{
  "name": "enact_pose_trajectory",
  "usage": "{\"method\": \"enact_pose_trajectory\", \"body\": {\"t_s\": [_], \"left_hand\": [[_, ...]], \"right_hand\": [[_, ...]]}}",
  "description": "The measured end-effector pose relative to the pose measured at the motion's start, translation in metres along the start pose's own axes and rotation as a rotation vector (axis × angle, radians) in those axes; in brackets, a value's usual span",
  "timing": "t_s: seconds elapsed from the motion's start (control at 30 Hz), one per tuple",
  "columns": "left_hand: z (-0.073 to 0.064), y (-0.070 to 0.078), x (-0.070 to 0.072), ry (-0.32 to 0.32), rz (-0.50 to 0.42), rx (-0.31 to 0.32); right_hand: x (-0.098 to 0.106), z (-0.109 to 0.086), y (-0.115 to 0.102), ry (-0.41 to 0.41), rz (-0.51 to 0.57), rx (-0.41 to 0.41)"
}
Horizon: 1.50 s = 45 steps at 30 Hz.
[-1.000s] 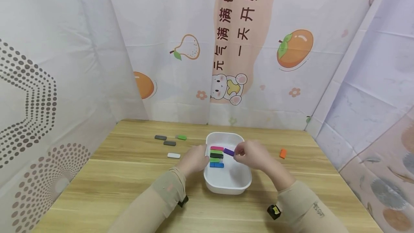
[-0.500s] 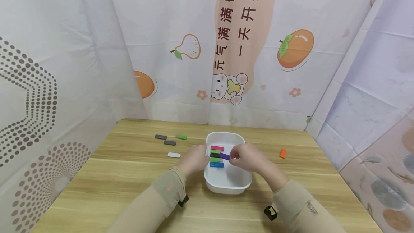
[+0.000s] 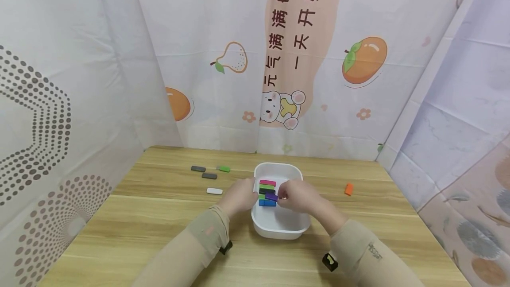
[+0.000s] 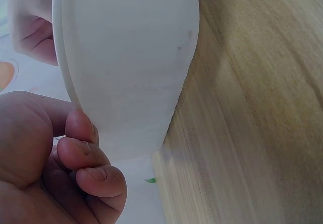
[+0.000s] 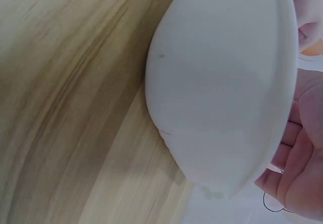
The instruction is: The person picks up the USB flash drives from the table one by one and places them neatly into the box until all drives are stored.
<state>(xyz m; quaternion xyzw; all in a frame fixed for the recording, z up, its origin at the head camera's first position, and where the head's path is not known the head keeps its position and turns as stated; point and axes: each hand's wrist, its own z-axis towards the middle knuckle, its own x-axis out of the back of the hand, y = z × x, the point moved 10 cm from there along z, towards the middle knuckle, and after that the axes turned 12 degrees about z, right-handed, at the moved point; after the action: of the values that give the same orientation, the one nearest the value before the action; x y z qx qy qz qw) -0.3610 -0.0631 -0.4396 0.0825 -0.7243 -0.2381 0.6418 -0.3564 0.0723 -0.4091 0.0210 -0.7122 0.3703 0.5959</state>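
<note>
Two lines (image 3: 276,42), one “元气满满” — left fingers (image 4: 103,180) clamp tub (image 3: 282,221), right fingers (image 3: 288,189) apparently purple stick (image 3: 271,197).

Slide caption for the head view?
Left hand grips a white tub; right hand holds a purple stick over a row of coloured sticks inside.

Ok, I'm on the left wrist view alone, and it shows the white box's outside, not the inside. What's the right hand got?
Observer: In the head view, the right hand holds one end of a purple stick.
Operator: What's at the far end of the row inside?
Observer: A pink stick, farthest from the person in the white box.
Operator: And out on the table, to the right?
Observer: An orange stick lies on the table, right of the box.
</note>
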Motion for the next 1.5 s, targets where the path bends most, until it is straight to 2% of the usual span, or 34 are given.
{"method": "enact_pose_trajectory", "body": {"t_s": [0.3, 0.5, 0.83, 1.1, 1.5], "left_hand": [[0.0, -0.001, 0.0, 0.008, -0.008, -0.013], [0.0, 0.003, 0.004, 0.027, 0.043, -0.029], [-0.001, 0.004, 0.005, 0.027, 0.041, -0.024], [-0.002, 0.004, 0.006, 0.018, 0.036, -0.014], [-0.001, 0.003, 0.006, 0.017, 0.049, -0.019]], "right_hand": [[-0.008, 0.003, -0.004, -0.01, -0.033, 0.018], [-0.015, 0.007, -0.004, -0.033, -0.065, 0.007], [-0.023, 0.012, -0.011, -0.041, -0.114, 0.064], [-0.031, 0.015, -0.006, -0.078, -0.111, 0.02], [-0.035, 0.018, -0.007, -0.089, -0.148, 0.013]]}}
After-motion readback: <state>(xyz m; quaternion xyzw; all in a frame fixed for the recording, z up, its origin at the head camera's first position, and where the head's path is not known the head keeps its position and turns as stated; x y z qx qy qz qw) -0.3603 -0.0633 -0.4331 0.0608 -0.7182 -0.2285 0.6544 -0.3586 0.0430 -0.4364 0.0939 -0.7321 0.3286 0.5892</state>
